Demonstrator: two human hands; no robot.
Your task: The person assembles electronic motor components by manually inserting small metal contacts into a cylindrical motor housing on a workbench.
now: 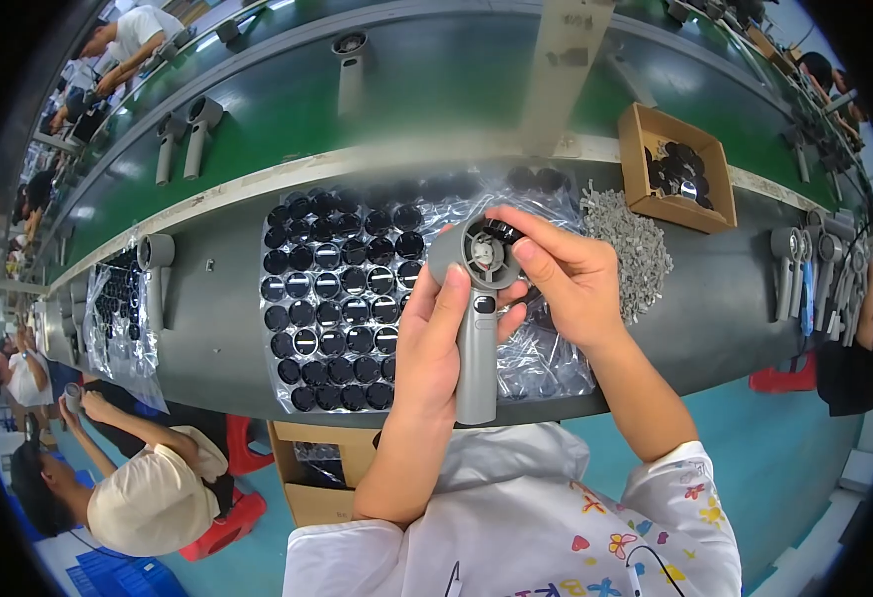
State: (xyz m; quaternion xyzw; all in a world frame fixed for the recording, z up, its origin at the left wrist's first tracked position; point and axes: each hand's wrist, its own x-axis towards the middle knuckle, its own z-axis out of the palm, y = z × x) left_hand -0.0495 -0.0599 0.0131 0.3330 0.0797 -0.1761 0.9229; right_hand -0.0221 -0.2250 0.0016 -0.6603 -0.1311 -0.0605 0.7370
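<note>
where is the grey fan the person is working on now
In the head view, the grey fan is just right of centre, held in the left hand, with the right hand holding a black cap at its round head.

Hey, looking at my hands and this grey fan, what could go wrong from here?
The black disc, pinched by its edge in the right hand at the open face of the grey fan, might slip and fall. The left hand grips near the head, leaving the lower handle unsupported, so the fan could twist.
</note>
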